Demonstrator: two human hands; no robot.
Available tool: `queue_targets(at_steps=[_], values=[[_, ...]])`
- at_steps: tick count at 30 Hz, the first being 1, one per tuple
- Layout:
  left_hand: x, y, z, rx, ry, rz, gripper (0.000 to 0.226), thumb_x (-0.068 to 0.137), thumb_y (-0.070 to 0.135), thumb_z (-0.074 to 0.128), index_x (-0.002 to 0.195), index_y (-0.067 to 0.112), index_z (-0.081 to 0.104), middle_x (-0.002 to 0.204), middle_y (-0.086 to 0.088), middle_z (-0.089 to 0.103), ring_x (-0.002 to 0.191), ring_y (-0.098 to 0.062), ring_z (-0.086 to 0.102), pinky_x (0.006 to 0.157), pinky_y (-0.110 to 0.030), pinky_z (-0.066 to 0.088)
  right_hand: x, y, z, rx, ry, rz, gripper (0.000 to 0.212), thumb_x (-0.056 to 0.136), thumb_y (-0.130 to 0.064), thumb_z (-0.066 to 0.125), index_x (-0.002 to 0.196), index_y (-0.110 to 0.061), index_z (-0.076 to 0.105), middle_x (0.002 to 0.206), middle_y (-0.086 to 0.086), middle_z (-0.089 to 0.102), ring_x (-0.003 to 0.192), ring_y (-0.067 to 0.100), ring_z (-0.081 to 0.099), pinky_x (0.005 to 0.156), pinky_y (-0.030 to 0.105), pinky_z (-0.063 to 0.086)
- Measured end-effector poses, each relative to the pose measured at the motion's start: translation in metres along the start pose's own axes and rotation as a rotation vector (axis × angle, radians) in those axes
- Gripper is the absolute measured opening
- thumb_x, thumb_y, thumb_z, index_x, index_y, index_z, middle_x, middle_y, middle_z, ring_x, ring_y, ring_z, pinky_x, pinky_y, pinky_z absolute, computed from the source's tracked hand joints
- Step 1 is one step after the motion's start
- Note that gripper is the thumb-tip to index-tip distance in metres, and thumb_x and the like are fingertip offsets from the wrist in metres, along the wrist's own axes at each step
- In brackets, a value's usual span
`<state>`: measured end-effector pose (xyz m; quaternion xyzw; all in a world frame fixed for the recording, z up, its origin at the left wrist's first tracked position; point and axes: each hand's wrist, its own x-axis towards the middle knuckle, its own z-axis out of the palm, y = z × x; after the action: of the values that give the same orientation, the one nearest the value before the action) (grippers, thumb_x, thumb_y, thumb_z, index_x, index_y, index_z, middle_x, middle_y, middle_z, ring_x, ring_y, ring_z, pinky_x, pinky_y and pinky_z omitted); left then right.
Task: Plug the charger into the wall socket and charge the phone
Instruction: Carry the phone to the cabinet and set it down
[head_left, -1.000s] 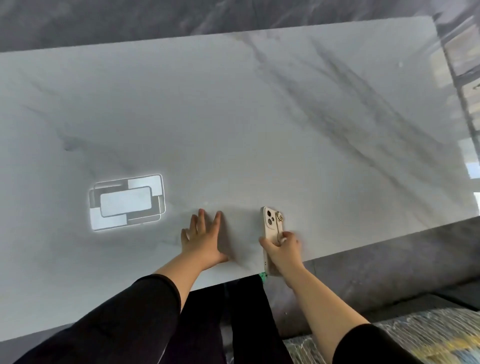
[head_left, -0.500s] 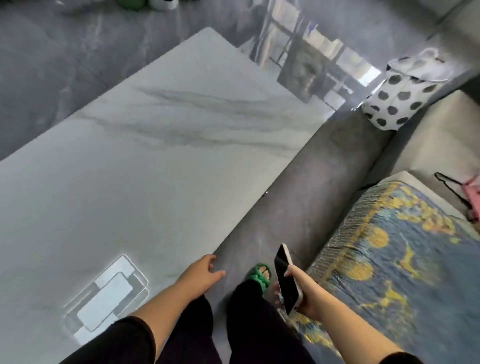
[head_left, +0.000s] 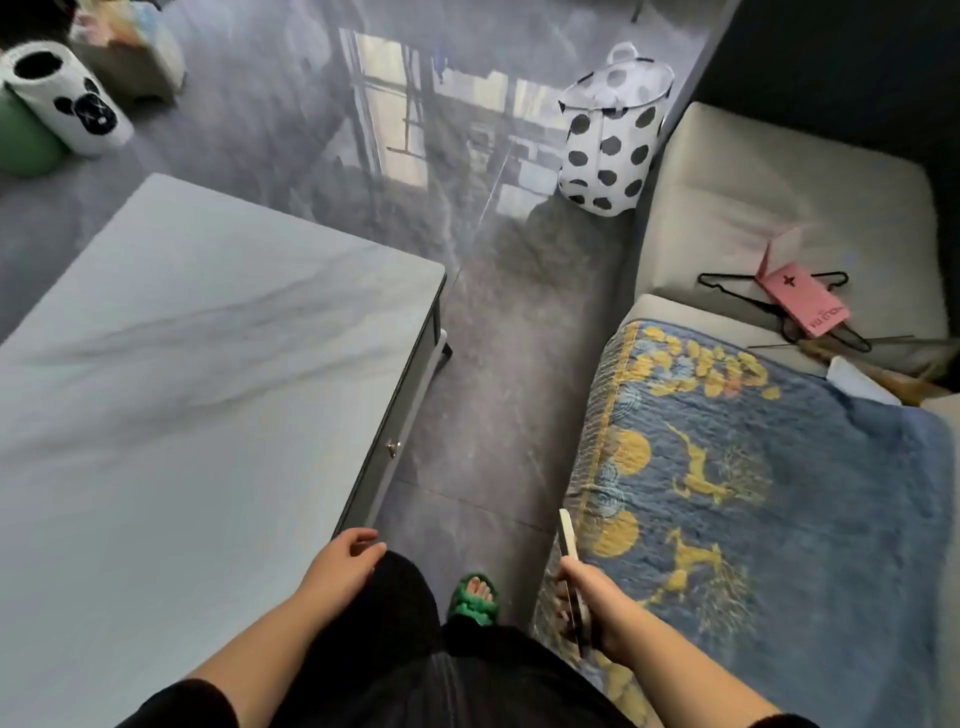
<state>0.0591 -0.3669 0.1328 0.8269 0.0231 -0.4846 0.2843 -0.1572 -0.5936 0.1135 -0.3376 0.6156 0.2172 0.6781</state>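
1. Head view: right hand (head_left: 587, 597) grips the slim cream-edged phone (head_left: 570, 566) edge-on beside the blue-and-yellow blanket (head_left: 753, 493).
2. Left hand (head_left: 343, 564), fingers loosely curled and empty, hovers at the grey marble surface (head_left: 182, 415) corner.

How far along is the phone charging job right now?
Done: the phone is picked up, gripped edge-on in the right hand. In hand: walking between the marble table and the sofa, left hand empty. Left: no charger or wall socket in view yet.
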Motion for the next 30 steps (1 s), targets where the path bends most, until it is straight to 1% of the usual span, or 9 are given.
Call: queue_targets(at_steps=[4,8,11,14,16,19,22,25,30], values=[[0.036,0.049,-0.014,-0.037,0.016,-0.008,0.025,0.090,0.013,0.060,0.112,0.002,0.065,0.097,-0.012,0.068,0.097,-0.031,0.066,0.096,-0.043,0.051,0.023,-0.073,-0.006,0.076,-0.010,-0.089,0.015,0.081,-0.023,0.053,0.072,-0.013,0.046,0.055,0.002,0.037,0.038,0.018,0.036,0.042,0.027,0.031],[0.077,0.116,-0.035,-0.023,0.012,0.002,0.017,0.090,0.016,0.058,0.104,0.010,0.065,0.098,-0.009,0.068,0.096,-0.028,0.066,0.094,-0.039,0.052,0.040,-0.167,-0.007,0.048,0.028,-0.135,0.011,0.080,-0.020,0.053,0.074,-0.012,0.048,0.057,0.004,0.041,0.039,0.018,0.038,0.040,0.025,0.032],[0.116,0.173,-0.051,-0.023,-0.013,0.004,0.014,0.091,0.017,0.056,0.101,0.011,0.064,0.093,-0.008,0.067,0.084,-0.023,0.064,0.078,-0.029,0.049,0.048,-0.239,-0.009,0.019,0.035,-0.156,0.011,0.082,-0.021,0.052,0.075,-0.012,0.049,0.062,0.004,0.042,0.040,0.018,0.039,0.039,0.024,0.033],[0.155,0.233,-0.063,-0.032,-0.030,-0.020,0.018,0.092,0.014,0.054,0.104,0.006,0.065,0.098,-0.012,0.068,0.083,-0.022,0.063,0.056,-0.021,0.042,0.053,-0.301,-0.020,-0.008,0.072,-0.189,0.010,0.080,-0.020,0.052,0.075,-0.013,0.046,0.062,0.004,0.039,0.039,0.016,0.038,0.039,0.024,0.032],[0.179,0.276,-0.067,-0.048,-0.048,-0.004,0.020,0.093,0.012,0.052,0.106,0.003,0.064,0.097,-0.012,0.066,0.079,-0.020,0.061,0.049,-0.017,0.036,0.057,-0.338,-0.034,-0.015,0.098,-0.218,0.011,0.077,-0.021,0.053,0.076,-0.014,0.045,0.065,0.005,0.037,0.041,0.017,0.036,0.041,0.025,0.031],[0.212,0.347,-0.066,-0.058,-0.069,0.042,0.019,0.094,0.012,0.052,0.108,0.003,0.062,0.098,-0.012,0.064,0.072,-0.014,0.057,0.047,-0.014,0.039,0.060,-0.392,-0.062,-0.036,0.144,-0.198,0.013,0.081,-0.023,0.054,0.079,-0.013,0.046,0.065,0.005,0.039,0.043,0.017,0.036,0.044,0.025,0.030],[0.244,0.414,-0.061,-0.111,-0.085,0.085,0.020,0.095,0.009,0.050,0.110,0.001,0.060,0.099,-0.014,0.062,0.070,-0.012,0.055,0.040,-0.006,0.041,0.069,-0.443,-0.092,-0.026,0.155,-0.156,0.016,0.085,-0.022,0.051,0.072,-0.016,0.044,0.052,0.000,0.038,0.038,0.015,0.034,0.041,0.023,0.028],[0.276,0.478,-0.054,-0.194,-0.079,0.091,0.021,0.094,0.013,0.052,0.111,0.003,0.060,0.099,-0.013,0.064,0.069,-0.013,0.057,0.049,-0.014,0.042,0.084,-0.499,-0.118,-0.072,0.153,-0.101,0.022,0.086,-0.027,0.049,0.065,-0.021,0.043,0.046,-0.004,0.033,0.035,0.014,0.030,0.042,0.021,0.024],[0.323,0.555,-0.042,-0.324,-0.004,0.023,0.012,0.094,0.013,0.052,0.103,0.010,0.060,0.086,-0.003,0.063,0.062,-0.009,0.055,0.048,-0.015,0.036,0.107,-0.618,-0.143,-0.342,0.126,-0.106,0.011,0.084,-0.025,0.050,0.079,-0.017,0.044,0.060,0.002,0.035,0.039,0.015,0.031,0.047,0.022,0.027]])
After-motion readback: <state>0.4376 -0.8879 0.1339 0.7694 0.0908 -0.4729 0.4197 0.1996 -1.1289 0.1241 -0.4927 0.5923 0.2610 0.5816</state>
